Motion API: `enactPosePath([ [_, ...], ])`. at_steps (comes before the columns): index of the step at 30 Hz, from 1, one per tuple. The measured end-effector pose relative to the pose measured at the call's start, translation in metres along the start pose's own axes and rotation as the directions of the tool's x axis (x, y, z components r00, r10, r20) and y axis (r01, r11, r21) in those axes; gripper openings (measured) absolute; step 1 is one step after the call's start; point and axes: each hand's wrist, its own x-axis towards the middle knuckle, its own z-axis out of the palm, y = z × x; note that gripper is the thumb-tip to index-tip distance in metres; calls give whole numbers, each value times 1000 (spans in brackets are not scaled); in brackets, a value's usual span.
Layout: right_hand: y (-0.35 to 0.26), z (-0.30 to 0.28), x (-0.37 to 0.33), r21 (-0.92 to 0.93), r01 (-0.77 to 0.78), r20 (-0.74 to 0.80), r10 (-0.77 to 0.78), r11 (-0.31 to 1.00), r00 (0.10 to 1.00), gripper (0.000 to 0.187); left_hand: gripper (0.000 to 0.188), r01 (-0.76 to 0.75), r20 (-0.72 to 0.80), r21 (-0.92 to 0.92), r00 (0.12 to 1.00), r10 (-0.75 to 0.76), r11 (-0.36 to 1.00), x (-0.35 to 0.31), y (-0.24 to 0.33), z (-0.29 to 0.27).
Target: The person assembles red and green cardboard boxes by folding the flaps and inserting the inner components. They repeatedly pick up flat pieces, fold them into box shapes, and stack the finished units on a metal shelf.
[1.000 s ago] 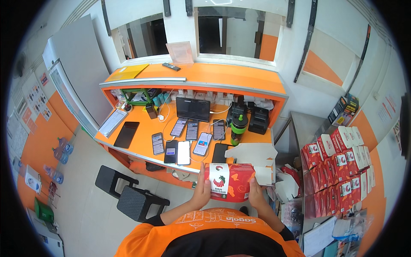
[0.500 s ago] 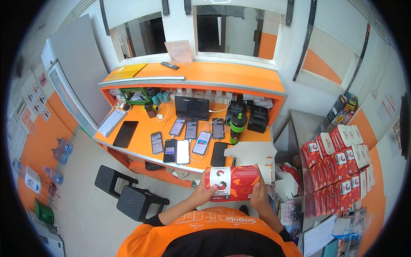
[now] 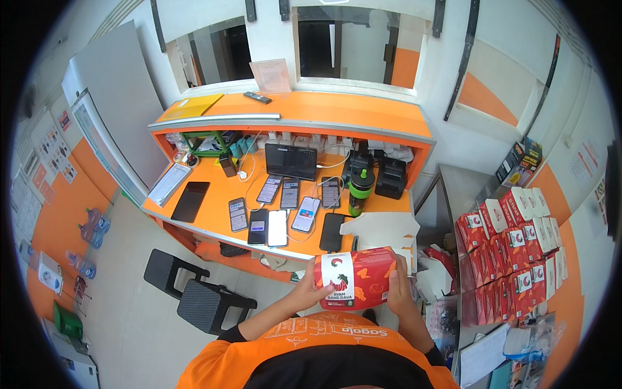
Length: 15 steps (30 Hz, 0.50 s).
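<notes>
Between my two hands is a red cardboard food box (image 3: 370, 279) with a white printed band, held in front of my body just off the desk's near edge. My left hand (image 3: 315, 290) grips its left end, the thumb lying on the white band. At the right end, my right hand (image 3: 399, 285) is closed round the side, its thumb along the edge. The fingers under the box are hidden. Just beyond it, a flat unfolded white carton (image 3: 382, 225) lies on the desk's right corner.
The orange desk (image 3: 220, 178) bears several phones (image 3: 304, 214), a tablet (image 3: 290, 161), a black tablet (image 3: 190, 201) and a green-and-black bottle (image 3: 361, 193). On my right, several red boxes (image 3: 499, 259) are stacked on a metal table. Black stools (image 3: 210, 306) stand at left.
The red box has shifted slightly right and tilted, its right end now a little higher. Both hands moved with it and kept their hold.
</notes>
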Motion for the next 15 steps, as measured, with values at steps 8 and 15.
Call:
enactPosePath([
  [8, 10, -2, -8, 185, -108, -76, 124, 977, 989, 48, 81, -150, -188, -43, 972, 139, 988, -8, 3, 9],
  [15, 10, -11, -10, 109, 65, -135, -50, 992, 990, 44, 86, -403, -148, 188, 890, 432, 896, -6, -14, 7],
])
